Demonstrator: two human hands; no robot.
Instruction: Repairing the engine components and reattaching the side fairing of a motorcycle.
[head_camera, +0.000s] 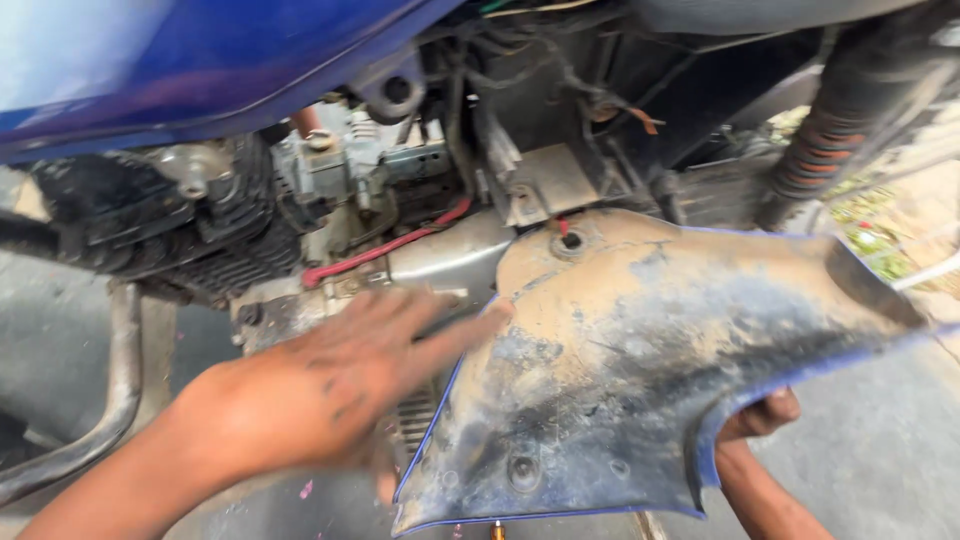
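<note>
Before the engine, right hand grips a dusty panel; left hand, seemingly open, touches it.

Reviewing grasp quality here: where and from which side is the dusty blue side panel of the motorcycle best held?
Probably by its lower edges, from underneath. The side panel is broad, thin and curved, its dusty inner face turned to the camera, so only the rims offer grip. The right hand already curls around the lower right notch from behind, and the left hand steadies the left edge with fingertips, beside the engine.
</note>
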